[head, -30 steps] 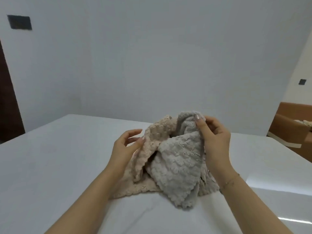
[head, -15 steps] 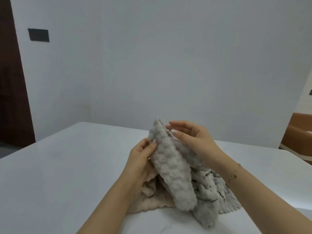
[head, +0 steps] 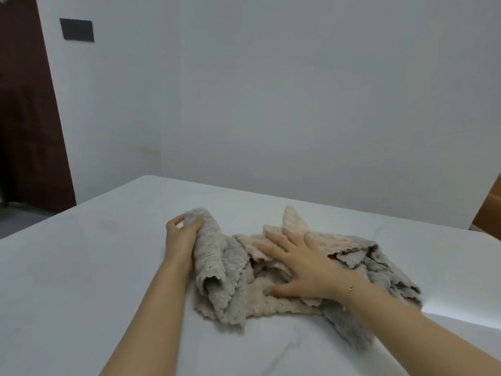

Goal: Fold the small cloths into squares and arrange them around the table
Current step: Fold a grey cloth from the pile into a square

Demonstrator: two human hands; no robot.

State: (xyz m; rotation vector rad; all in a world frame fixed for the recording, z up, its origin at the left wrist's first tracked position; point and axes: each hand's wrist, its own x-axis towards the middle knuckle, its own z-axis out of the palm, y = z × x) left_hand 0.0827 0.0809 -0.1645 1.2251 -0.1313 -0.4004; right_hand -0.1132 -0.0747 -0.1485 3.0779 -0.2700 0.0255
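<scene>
A heap of small fluffy cloths lies on the white table (head: pixel 81 267). My left hand (head: pixel 181 240) grips the upper end of a grey cloth (head: pixel 214 256), which hangs in a loose fold at the heap's left side. My right hand (head: pixel 301 264) lies flat with spread fingers on a beige cloth (head: pixel 273 299) in the middle of the heap. More grey cloth (head: pixel 390 275) is bunched at the right, partly behind my right wrist. A beige corner (head: pixel 292 221) sticks up behind my right hand.
A pale wall stands behind the table's far edge. A dark brown door (head: pixel 27 118) and a black wall plate (head: pixel 77 29) are at the left. A brown piece of furniture (head: pixel 490 210) shows at the right edge.
Both hands came down from holding the grey cloth up. My left hand now holds it alone at the left, and my right hand has let go and lies flat on the beige cloth.
</scene>
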